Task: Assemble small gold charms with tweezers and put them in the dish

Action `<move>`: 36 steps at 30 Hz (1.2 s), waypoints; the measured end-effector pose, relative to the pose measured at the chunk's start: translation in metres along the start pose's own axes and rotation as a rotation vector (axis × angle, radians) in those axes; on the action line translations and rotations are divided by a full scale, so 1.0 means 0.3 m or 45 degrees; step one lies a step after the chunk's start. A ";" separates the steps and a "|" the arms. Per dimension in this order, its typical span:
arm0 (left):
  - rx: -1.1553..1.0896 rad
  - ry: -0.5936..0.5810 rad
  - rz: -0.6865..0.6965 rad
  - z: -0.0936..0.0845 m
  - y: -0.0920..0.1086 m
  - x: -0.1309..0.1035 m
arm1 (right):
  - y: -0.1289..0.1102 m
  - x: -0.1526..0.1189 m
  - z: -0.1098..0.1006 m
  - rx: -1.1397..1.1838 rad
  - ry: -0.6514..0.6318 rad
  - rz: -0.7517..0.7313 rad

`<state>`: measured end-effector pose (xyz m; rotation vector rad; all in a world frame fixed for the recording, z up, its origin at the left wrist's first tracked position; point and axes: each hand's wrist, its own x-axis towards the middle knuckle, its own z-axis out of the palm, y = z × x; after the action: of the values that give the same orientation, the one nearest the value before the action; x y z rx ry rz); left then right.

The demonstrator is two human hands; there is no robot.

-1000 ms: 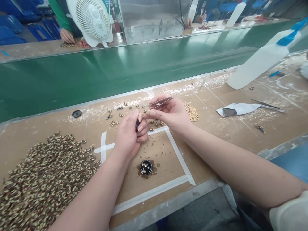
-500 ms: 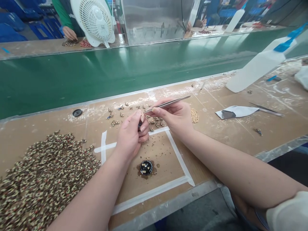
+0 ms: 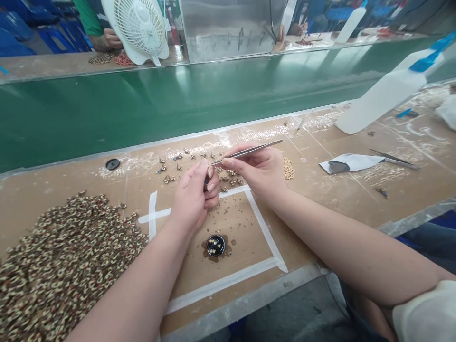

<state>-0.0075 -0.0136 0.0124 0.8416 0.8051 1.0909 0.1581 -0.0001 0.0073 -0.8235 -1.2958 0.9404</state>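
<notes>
My right hand (image 3: 261,173) is closed around a pair of metal tweezers (image 3: 249,150), whose tips point left to the fingertips of my left hand (image 3: 195,190). The left fingers are curled in a pinch on a small dark part (image 3: 206,182), mostly hidden by them. Below the hands, a small black round dish (image 3: 215,245) with wet, shiny contents and a few pale beads stands on the taped area of the table. Several small metal parts (image 3: 166,179) are scattered behind my hands. A cluster of tiny gold beads (image 3: 289,168) lies beside my right hand.
A large heap of small parts (image 3: 71,256) covers the left side. A black cap (image 3: 112,164) lies behind it. To the right are a white bottle (image 3: 383,99), a wrapped strip (image 3: 352,163) and more tweezers (image 3: 395,159). Beyond the green belt (image 3: 149,104) stand a fan (image 3: 142,28) and a co-worker's hand (image 3: 112,39).
My hands keep nearly the same pose, the tweezer tips still at my left fingertips. The view has shifted slightly. Across the belt, the co-worker's hand has lifted from the pile.
</notes>
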 end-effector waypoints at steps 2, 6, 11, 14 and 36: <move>0.003 -0.003 0.006 0.000 0.000 0.001 | 0.004 0.000 0.001 0.020 0.000 0.008; -0.006 -0.004 0.009 0.000 -0.001 0.002 | 0.009 -0.001 0.000 0.013 0.010 0.008; -0.016 -0.015 0.014 0.001 -0.001 0.000 | 0.006 -0.002 -0.003 -0.029 0.013 -0.030; -0.002 -0.011 0.014 0.004 0.001 -0.002 | 0.005 -0.001 -0.004 -0.051 0.013 -0.025; -0.456 0.272 0.080 -0.027 0.015 0.027 | -0.028 -0.037 -0.019 0.161 -0.773 -0.014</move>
<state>-0.0143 -0.0033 0.0116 0.4560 0.7324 1.3484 0.1643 -0.0135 0.0098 -0.4392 -1.7303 1.3079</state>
